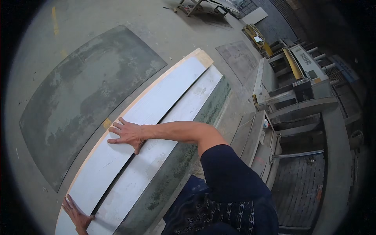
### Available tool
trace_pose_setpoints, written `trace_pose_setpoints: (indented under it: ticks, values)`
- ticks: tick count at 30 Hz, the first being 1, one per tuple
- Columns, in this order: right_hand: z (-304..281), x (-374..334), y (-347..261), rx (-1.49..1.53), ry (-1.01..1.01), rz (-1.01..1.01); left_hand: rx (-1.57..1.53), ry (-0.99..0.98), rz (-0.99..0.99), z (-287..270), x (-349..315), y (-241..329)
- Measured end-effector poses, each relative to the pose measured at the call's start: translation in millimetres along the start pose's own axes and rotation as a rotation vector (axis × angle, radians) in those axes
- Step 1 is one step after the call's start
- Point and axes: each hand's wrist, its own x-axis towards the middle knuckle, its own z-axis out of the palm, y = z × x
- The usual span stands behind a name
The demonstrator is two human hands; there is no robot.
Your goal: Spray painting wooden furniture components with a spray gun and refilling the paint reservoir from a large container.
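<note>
A long white panel (178, 84) lies lengthwise in front of me, with a pale wood-coloured strip along its far edge and end. My right hand (128, 135) rests on it with fingers spread, the thumb near the dark gap at its near side. Further down the same panel, at the lower left, my left hand (76, 213) lies with fingers apart; its forearm is mostly cut off by the picture's edge. Beside the gap runs a second, greyish-white board (156, 156), smudged on top. Neither hand grips anything that I can see.
A worn green-grey band (172, 168) borders the near side of the boards. Large dark mats (90, 94) (237, 60) lie on the concrete floor. To the right stands a machine (309, 66) with rollers and metal frames. A trestle table (207, 6) is at the far top.
</note>
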Motion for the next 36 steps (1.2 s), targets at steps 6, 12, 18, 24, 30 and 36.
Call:
trace_pose_setpoints:
  ticks: [6,12,18,24,30,36]
  values:
    - [7.4,1.4,-2.3,-0.013,0.056,0.017,-0.059,-0.094,-0.073,-14.7,1.7,14.3]
    - [4.7,5.3,-0.2,-0.063,0.06,0.031,-0.07,-0.062,-0.111,-19.3,6.9,15.5]
    - [6.4,7.5,-1.2,-0.04,0.13,0.076,-0.052,-0.025,-0.057,-18.3,13.0,-1.0]
    - [26.6,1.6,-22.6,0.058,0.253,0.207,-0.042,-0.086,-0.054,-11.9,11.8,-11.0]
    - [81.8,-59.4,-179.5,0.669,0.821,0.503,-0.105,-0.124,-0.041,9.7,-7.1,-24.8]
    - [192.5,-243.7,-284.0,1.413,0.967,1.341,0.163,-0.356,-0.141,37.1,30.7,-15.9]
